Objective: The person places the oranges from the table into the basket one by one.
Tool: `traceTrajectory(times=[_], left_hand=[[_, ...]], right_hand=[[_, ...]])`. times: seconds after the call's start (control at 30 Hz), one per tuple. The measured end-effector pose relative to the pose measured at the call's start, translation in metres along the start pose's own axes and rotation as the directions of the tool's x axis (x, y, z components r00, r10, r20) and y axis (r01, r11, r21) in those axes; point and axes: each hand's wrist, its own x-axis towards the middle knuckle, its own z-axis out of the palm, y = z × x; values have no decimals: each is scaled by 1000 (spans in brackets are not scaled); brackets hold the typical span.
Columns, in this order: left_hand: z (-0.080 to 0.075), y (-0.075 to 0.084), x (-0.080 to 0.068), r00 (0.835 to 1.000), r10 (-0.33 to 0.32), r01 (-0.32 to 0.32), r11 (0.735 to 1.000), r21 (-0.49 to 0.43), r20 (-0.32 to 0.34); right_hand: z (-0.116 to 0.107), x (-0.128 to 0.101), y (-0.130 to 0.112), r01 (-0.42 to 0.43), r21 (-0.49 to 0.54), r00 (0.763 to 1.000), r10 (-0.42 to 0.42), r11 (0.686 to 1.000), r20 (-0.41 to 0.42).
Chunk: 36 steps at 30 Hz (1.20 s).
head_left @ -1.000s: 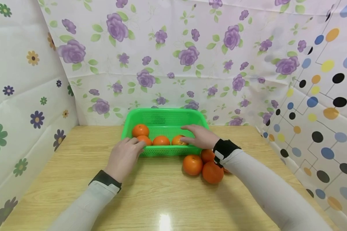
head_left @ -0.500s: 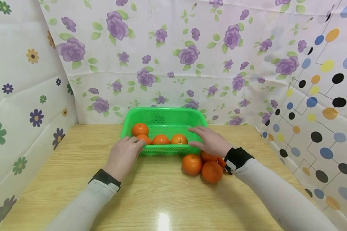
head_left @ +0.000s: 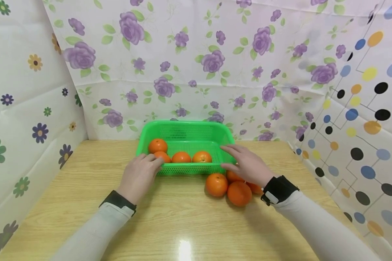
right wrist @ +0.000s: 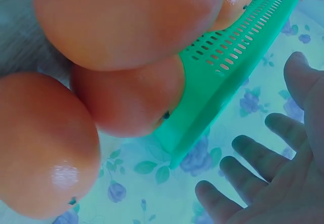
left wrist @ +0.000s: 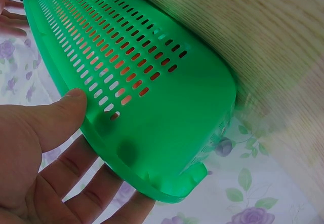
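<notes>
A green perforated basket (head_left: pixel 187 169) stands at the back of the table, with several oranges (head_left: pixel 181 157) inside along its left and front. My left hand (head_left: pixel 139 177) grips its front left rim. The left wrist view shows the thumb (left wrist: pixel 71 107) against the outer wall and the other fingers going over the rim, their tips hidden behind the plastic. Above the basket's front right corner, my right hand (head_left: pixel 249 166) hovers with fingers spread, holding nothing. Beneath it, several loose oranges (head_left: pixel 216 185) cluster on the table; the wrist partly covers one orange (head_left: pixel 254 187).
A wooden tabletop (head_left: pixel 170 217) extends in front of the basket. Behind it hangs a cloth with purple roses (head_left: pixel 212 61). Patterned cloths also flank the table, a flowered one (head_left: pixel 36 101) on the left and a dotted one (head_left: pixel 356 152) on the right.
My right hand has moved right, from over the rightmost orange in the basket to the basket's front right corner. My left hand stays on the rim; the oranges have not visibly moved.
</notes>
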Motion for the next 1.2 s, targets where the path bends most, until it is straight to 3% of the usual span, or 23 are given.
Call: traceTrajectory(times=[0.9, 1.2], left_hand=[[-1, -2, 0, 1000, -5, 5, 1000, -2, 0], [2, -2, 0, 1000, -3, 3, 1000, 8, 4]], right_hand=[[5, -60, 12, -47, -62, 996, 42, 997, -76], [10, -77, 19, -132, -42, 984, 126, 990, -126]])
